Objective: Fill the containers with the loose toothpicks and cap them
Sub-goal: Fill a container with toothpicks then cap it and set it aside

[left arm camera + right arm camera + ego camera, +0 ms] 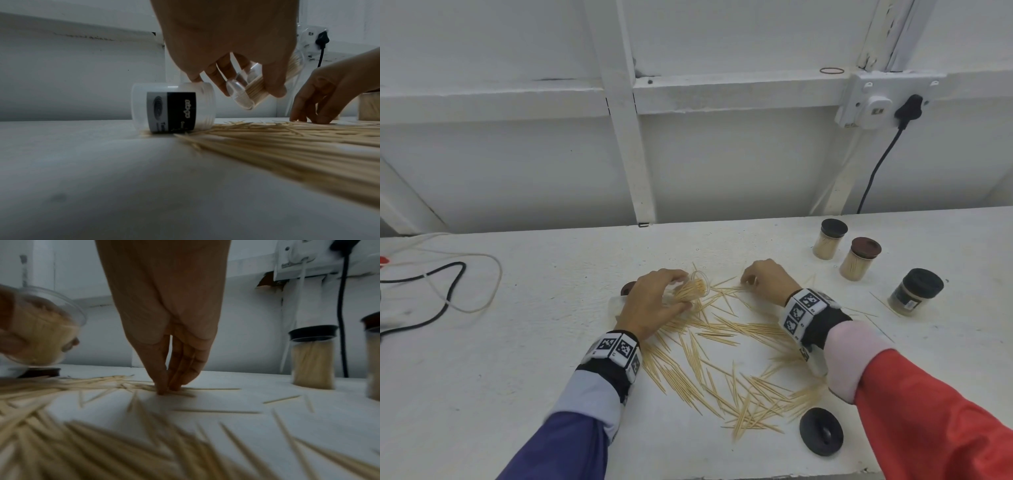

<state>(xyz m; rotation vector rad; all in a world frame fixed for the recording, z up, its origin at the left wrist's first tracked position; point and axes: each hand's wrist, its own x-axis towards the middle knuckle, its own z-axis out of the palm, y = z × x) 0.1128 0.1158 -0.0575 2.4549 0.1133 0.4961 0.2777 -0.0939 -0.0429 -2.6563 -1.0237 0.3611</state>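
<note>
The left hand (pixel 650 301) grips a tilted clear plastic container (pixel 693 287) partly filled with wooden toothpicks. The right hand (pixel 768 275) pinches at the loose pale toothpicks (pixel 722 356) scattered across the white table (pixel 517 342). Three capped, toothpick-filled jars (pixel 859 262) stand at the right; an empty labelled clear jar (pixel 174 108) lies beside the left hand.

The left sleeve (pixel 558 442) is blue with a pale cuff, the right sleeve (pixel 928 411) red with a pink cuff; black wristbands (pixel 822 325) carry checkered marker blocks (pixel 616 347).
</note>
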